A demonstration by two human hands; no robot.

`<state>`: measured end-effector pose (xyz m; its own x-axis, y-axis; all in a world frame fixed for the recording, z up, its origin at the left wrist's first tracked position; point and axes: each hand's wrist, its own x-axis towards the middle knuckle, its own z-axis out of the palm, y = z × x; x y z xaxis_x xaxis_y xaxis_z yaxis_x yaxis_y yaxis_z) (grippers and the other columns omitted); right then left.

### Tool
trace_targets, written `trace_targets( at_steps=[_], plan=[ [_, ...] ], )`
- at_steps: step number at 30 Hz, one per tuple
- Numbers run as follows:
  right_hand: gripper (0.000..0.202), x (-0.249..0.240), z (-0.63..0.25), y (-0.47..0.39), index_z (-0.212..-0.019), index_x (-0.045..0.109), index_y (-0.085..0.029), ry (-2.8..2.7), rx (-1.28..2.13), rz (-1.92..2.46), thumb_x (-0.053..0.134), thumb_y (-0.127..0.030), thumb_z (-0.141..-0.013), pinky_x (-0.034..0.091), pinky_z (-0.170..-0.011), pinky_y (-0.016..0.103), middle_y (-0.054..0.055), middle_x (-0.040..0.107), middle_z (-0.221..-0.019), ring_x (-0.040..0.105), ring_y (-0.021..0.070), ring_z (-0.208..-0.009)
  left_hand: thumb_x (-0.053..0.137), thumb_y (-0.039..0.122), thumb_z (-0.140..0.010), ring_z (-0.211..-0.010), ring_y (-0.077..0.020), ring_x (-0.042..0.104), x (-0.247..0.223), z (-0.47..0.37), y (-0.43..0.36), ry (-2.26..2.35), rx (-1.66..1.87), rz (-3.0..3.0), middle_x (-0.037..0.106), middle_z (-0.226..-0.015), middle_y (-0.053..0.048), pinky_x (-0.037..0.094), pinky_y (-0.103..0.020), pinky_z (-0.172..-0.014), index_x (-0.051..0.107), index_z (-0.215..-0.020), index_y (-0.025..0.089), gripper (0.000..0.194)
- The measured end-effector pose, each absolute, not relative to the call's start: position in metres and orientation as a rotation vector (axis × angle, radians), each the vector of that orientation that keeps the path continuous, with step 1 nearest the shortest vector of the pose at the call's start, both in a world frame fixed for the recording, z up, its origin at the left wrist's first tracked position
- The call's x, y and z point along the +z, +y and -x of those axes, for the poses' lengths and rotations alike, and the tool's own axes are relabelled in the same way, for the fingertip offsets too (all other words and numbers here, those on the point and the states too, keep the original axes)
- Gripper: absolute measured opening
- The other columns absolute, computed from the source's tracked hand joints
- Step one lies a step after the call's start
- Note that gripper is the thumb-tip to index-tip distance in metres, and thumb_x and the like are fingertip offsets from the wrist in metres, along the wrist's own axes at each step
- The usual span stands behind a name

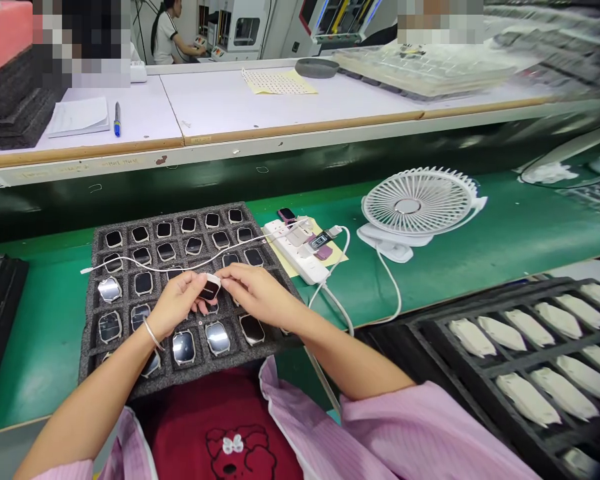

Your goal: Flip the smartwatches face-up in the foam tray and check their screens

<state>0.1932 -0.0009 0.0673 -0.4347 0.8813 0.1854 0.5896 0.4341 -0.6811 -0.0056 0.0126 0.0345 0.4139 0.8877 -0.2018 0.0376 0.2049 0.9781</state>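
My left hand (pixel 180 300) grips a strapless smartwatch (pixel 210 287) by its left side, its dark screen facing up with small light marks on it. My right hand (pixel 253 288) has its thumb and forefinger pinched at the watch's right edge; what exactly the fingertips press is too small to make out. Both hands are above a grey foam tray (pixel 175 383) whose pockets hold several more watch cases, such as the shiny one (pixel 217 338) near the front. A white charging cable (pixel 155 268) lies loosely across the tray behind my hands.
Right of the tray, a white power strip (pixel 300 257) has a small dark-display plug (pixel 321 240) and cables. A white fan (pixel 407 205) stands beyond it. Foam trays with pale wrapped pieces (pixel 525 399) sit at the right. A raised shelf (pixel 220 113) runs along the back; people are behind it.
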Motion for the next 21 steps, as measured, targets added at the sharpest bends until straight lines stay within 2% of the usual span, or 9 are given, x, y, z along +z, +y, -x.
trace_targets(
  at_steps=[5,8,9,11,13,14,18,21],
  plan=[
    [0.018,0.071,-0.196,0.038,-0.086,0.064,-0.016,-2.257,1.244,1.239,0.048,-0.016,-0.093,0.041,-0.064,0.027,0.0,0.061,-0.07,0.055,0.0156,-0.065,0.056,0.079,-0.078,-0.056,-0.0167,0.067,0.032,0.005,0.017,1.029,0.764,-1.343,0.069,-0.066,-0.003,0.047,-0.027,-0.053,0.062,-0.076,0.017,0.063],
    [0.019,0.068,-0.195,0.057,-0.08,0.06,-0.017,-2.249,1.393,1.297,0.045,-0.017,-0.093,0.037,-0.059,0.026,-0.003,0.051,-0.061,0.047,0.0142,-0.058,0.046,0.081,-0.082,-0.063,-0.0212,0.069,0.032,0.012,0.021,1.047,0.78,-1.317,0.071,-0.072,-0.006,0.051,-0.031,-0.059,0.064,-0.092,0.017,0.067],
    [0.019,0.067,-0.195,0.063,-0.08,0.059,-0.017,-2.219,1.39,1.345,0.044,-0.018,-0.092,0.036,-0.058,0.026,-0.003,0.05,-0.06,0.046,0.0142,-0.057,0.046,0.077,-0.086,-0.064,-0.0219,0.069,0.032,0.015,0.022,1.107,0.815,-1.364,0.072,-0.076,-0.007,0.052,-0.033,-0.062,0.064,-0.098,0.018,0.063],
    [0.018,0.064,-0.197,0.073,-0.078,0.056,-0.018,-2.162,1.326,1.433,0.043,-0.018,-0.091,0.034,-0.058,0.026,-0.004,0.048,-0.06,0.044,0.0144,-0.058,0.054,0.06,-0.09,-0.076,-0.0244,0.067,0.032,0.024,0.027,1.282,0.898,-1.615,0.071,-0.089,-0.009,0.052,-0.038,-0.074,0.066,-0.104,0.02,0.044],
    [0.019,0.061,-0.199,0.08,-0.074,0.053,-0.018,-2.149,1.245,1.479,0.043,-0.019,-0.091,0.032,-0.06,0.027,-0.004,0.045,-0.06,0.042,0.0144,-0.058,0.065,0.039,-0.086,-0.093,-0.0286,0.062,0.029,0.032,0.033,1.441,0.907,-1.95,0.068,-0.101,-0.01,0.047,-0.043,-0.089,0.069,-0.1,0.021,0.023],
    [0.021,0.059,-0.2,0.082,-0.073,0.051,-0.019,-2.157,1.213,1.49,0.043,-0.02,-0.091,0.032,-0.06,0.027,-0.004,0.043,-0.059,0.04,0.0144,-0.058,0.069,0.032,-0.082,-0.099,-0.0307,0.058,0.028,0.036,0.036,1.494,0.869,-2.077,0.065,-0.104,-0.01,0.044,-0.045,-0.094,0.07,-0.098,0.022,0.019],
    [0.021,0.055,-0.2,0.082,-0.073,0.052,-0.018,-2.221,1.156,1.519,0.044,-0.021,-0.092,0.033,-0.062,0.028,-0.005,0.044,-0.059,0.041,0.0143,-0.058,0.069,0.024,-0.08,-0.098,-0.0328,0.052,0.023,0.038,0.043,1.606,0.679,-2.218,0.062,-0.096,-0.011,0.041,-0.047,-0.091,0.068,-0.08,0.022,0.003],
    [0.021,0.054,-0.194,0.08,-0.073,0.055,-0.018,-2.292,1.121,1.538,0.045,-0.018,-0.092,0.035,-0.063,0.027,-0.003,0.049,-0.061,0.045,0.0143,-0.059,0.063,0.023,-0.085,-0.09,-0.0322,0.056,0.027,0.035,0.044,1.658,0.681,-2.165,0.062,-0.084,-0.01,0.038,-0.048,-0.091,0.062,-0.071,0.021,0.014]
  ],
)
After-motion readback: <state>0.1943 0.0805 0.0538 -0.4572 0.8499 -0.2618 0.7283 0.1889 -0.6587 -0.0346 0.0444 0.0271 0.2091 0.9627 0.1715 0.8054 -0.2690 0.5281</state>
